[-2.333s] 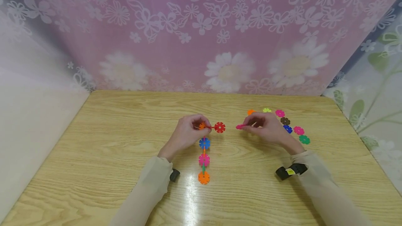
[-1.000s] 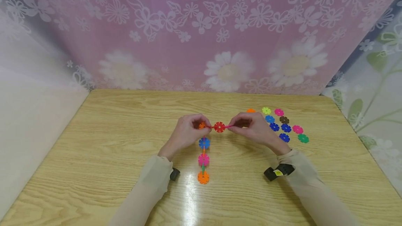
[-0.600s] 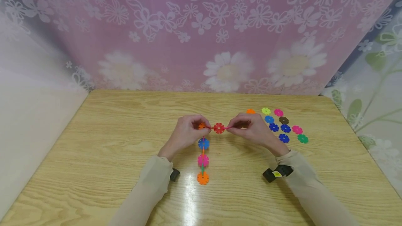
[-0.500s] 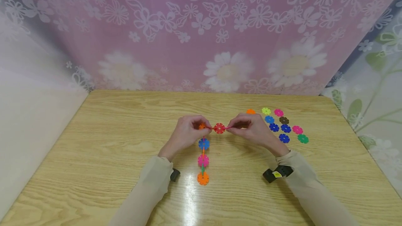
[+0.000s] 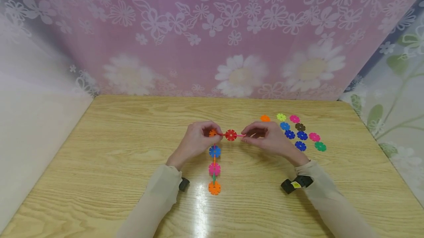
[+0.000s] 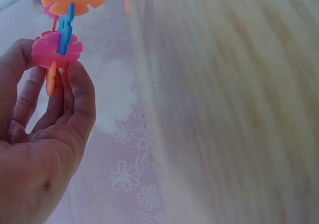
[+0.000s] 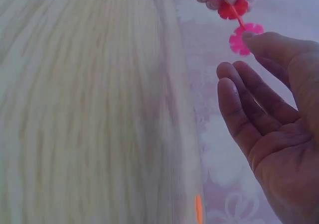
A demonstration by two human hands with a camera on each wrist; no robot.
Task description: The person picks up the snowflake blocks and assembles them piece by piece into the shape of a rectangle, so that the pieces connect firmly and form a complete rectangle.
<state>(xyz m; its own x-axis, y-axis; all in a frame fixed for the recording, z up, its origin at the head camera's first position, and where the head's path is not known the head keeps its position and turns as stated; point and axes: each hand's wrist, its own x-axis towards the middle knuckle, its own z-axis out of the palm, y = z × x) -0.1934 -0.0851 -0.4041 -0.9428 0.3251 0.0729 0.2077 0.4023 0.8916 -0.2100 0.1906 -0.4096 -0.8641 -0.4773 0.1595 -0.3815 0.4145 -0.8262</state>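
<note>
A chain of interlocking snowflake discs bends at a corner. My left hand (image 5: pixel 198 137) pinches it there, and an orange disc (image 5: pixel 212 133) shows between the fingers. Toward me run a blue disc (image 5: pixel 215 151), a pink disc (image 5: pixel 214 169) and an orange end disc (image 5: pixel 214 188), with edge-on discs between. To the right sits a red disc (image 5: pixel 230 135), with a pink end disc (image 7: pixel 247 39) joined to it, edge-on in the head view. My right hand (image 5: pixel 268 138) is at that disc's outer edge, its fingertips slightly parted. In the left wrist view, fingers hold a pink disc (image 6: pixel 56 50).
Several loose discs lie at the table's back right, among them a yellow disc (image 5: pixel 281 117), a brown disc (image 5: pixel 300 127) and a green disc (image 5: pixel 320 146). A floral curtain (image 5: pixel 185 46) hangs behind the wooden table (image 5: pixel 132 131).
My right hand brought the pink disc leftward to the red disc and joined it. Just now its fingertips have parted and drawn slightly right. My left hand has stayed in place.
</note>
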